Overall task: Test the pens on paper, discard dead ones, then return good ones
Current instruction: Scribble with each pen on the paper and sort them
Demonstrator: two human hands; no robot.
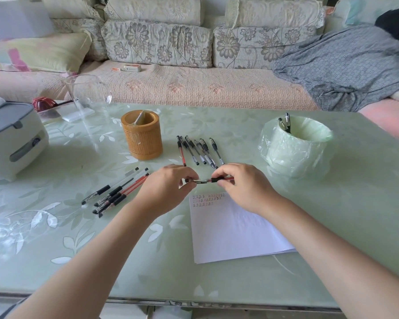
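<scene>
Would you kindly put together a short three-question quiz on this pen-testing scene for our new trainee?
1. True or false: the bag-lined bin already has discarded pens standing in it.
2. What do the left hand and the right hand pinch between them? A. a red pen B. a rubber band C. a spoon
3. Fill in: as the person sees it, the test marks sit at the ___ end of the paper.

Key: 1 true; 2 A; 3 far.
</scene>
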